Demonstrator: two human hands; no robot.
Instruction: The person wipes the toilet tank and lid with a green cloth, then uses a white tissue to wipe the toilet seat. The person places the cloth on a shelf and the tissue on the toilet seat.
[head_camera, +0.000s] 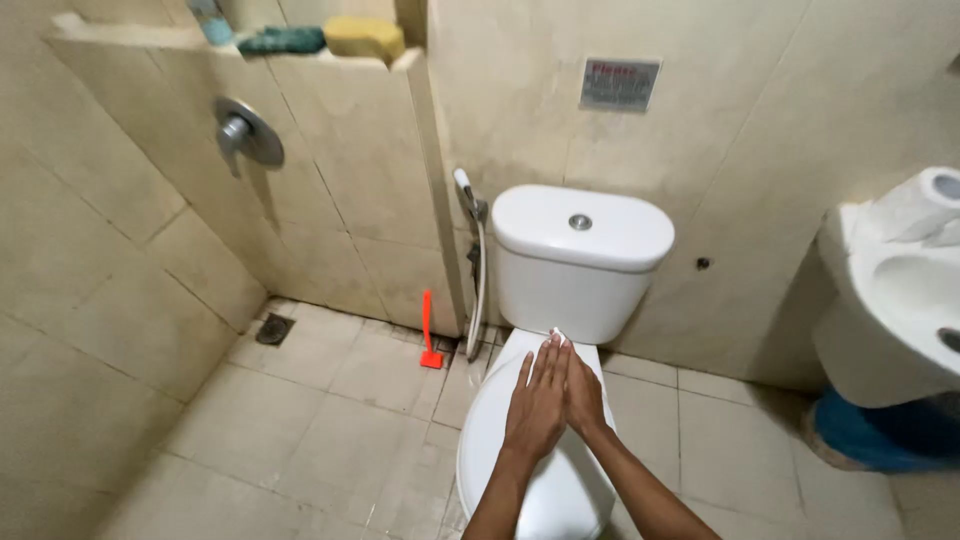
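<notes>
A white toilet with its lid down stands against the back wall, below its white cistern. Both my hands lie flat on the lid near its hinge, side by side and touching. My left hand partly overlaps my right hand. A small white tissue or wipe peeks out beyond my left fingertips, pressed against the lid. How much of it lies under my hands is hidden.
A bidet sprayer hangs left of the cistern, with an orange brush on the floor below. A floor drain and a shower valve are at left. A white sink with a paper roll stands at right. Sponges sit on the ledge.
</notes>
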